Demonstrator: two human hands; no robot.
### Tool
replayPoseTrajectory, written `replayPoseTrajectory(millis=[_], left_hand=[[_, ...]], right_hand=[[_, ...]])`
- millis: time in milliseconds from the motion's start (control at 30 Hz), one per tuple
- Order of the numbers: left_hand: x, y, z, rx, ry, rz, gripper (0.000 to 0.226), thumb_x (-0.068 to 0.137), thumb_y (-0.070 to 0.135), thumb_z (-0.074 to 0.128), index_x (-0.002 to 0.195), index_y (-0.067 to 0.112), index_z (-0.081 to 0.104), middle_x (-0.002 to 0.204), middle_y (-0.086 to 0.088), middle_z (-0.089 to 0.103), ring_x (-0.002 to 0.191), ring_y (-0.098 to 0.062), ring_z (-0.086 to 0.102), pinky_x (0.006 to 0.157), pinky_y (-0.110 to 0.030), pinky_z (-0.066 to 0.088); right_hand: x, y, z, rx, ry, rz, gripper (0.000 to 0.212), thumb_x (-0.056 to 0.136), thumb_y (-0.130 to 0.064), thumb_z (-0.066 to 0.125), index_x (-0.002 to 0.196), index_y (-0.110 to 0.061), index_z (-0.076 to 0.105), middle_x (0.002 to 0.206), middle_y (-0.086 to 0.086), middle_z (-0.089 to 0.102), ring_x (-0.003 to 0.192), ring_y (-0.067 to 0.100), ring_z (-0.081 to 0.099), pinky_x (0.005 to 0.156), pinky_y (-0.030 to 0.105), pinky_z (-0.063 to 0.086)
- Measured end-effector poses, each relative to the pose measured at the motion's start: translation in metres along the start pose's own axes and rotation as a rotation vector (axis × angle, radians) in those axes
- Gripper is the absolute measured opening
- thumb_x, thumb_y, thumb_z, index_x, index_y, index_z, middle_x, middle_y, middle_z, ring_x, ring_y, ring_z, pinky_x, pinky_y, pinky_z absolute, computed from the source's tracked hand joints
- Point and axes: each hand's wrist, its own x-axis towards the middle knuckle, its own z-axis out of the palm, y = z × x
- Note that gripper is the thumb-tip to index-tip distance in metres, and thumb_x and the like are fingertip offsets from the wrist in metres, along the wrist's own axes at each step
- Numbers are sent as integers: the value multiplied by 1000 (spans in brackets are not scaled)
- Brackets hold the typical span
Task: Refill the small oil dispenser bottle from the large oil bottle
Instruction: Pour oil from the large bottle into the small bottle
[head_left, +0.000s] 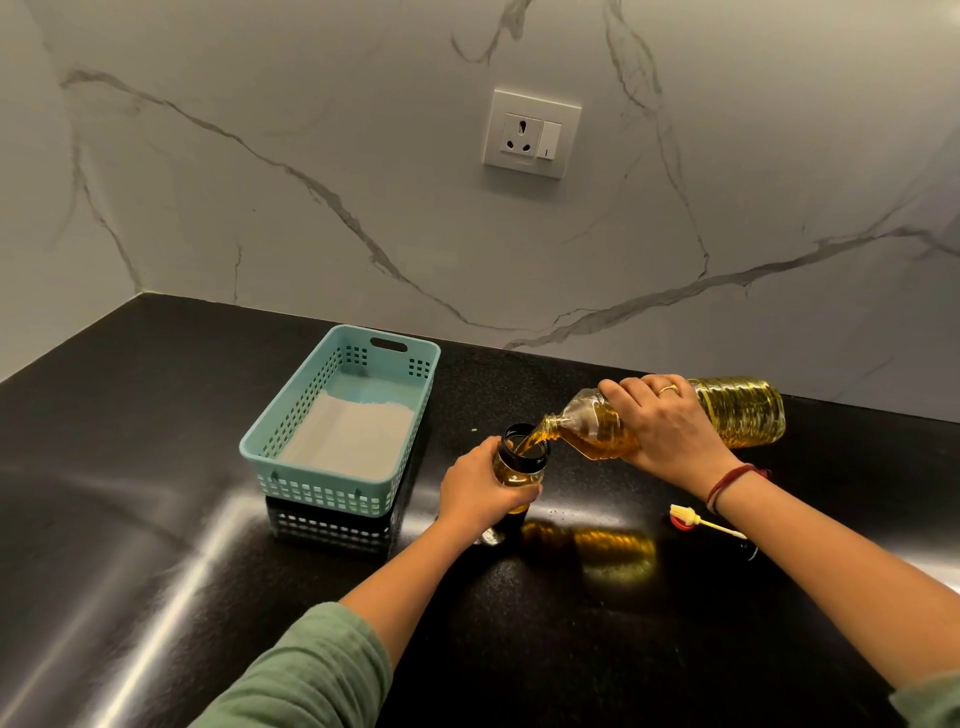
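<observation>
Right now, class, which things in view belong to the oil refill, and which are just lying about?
In use:
large oil bottle, tipped by right hand
small dispenser bottle, steadied by left hand

Lying about:
teal basket
small brush
wall socket

Your left hand curls its grip closed from the left, forearm bare below a pushed-up green sleeve, while your right hand clamps palm-down, a gold ring on one finger and red thread around the wrist.
</observation>
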Motion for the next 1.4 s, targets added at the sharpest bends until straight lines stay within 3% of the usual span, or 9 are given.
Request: replayPoseTrajectory(millis=[933,1400], left_hand=[[0,-1,1,-23,3,6,51,65,51,79,109,33,61,103,13,69,99,-9,63,85,-35,53],[1,-3,2,-39,5,4,50,64,53,79,107,33,61,99,14,70,96,-7,64,83,-33,53]], right_hand=[[1,-1,-3,7,-4,10,83,57,-39,83,125,-14,44,102,11,66,88,31,65,82,45,50],[-1,-9,11,110,-67,38,87,61,-48,79,131,-17,38,106,5,64,93,25,64,84,42,50]])
